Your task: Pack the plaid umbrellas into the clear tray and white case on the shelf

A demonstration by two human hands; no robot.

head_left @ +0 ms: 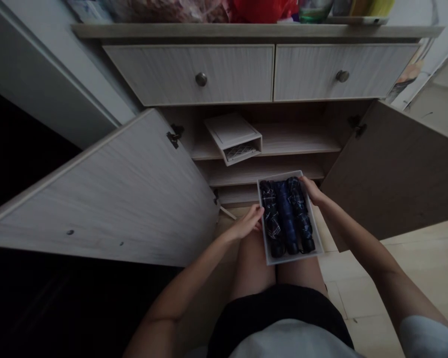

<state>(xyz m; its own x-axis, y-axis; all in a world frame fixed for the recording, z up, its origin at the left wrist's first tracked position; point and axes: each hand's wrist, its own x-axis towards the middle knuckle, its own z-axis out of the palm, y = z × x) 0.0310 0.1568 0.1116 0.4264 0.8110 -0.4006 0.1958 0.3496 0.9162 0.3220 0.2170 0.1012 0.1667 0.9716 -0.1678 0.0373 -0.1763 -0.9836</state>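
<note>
A translucent white bin [317,231] is held over my knees. Lying side by side in it are three dark rolled bundles that look like folded umbrellas: a plaid one [272,216] at left, a navy one [287,219] in the middle and another plaid one [301,214] at right. My left hand [251,220] grips the bin's left side. At the far right corner, my right hand [310,190] is closed on its edge. Beyond them, a white box [233,133] with an open front rests at an angle on the upper cabinet shelf [298,139].
Two cabinet doors stand swung outward, one at left [134,199] and one at right [399,169]. Above are two closed drawers [231,74]. The cabinet top [246,31] carries a red bag [261,10] and a glass [315,11].
</note>
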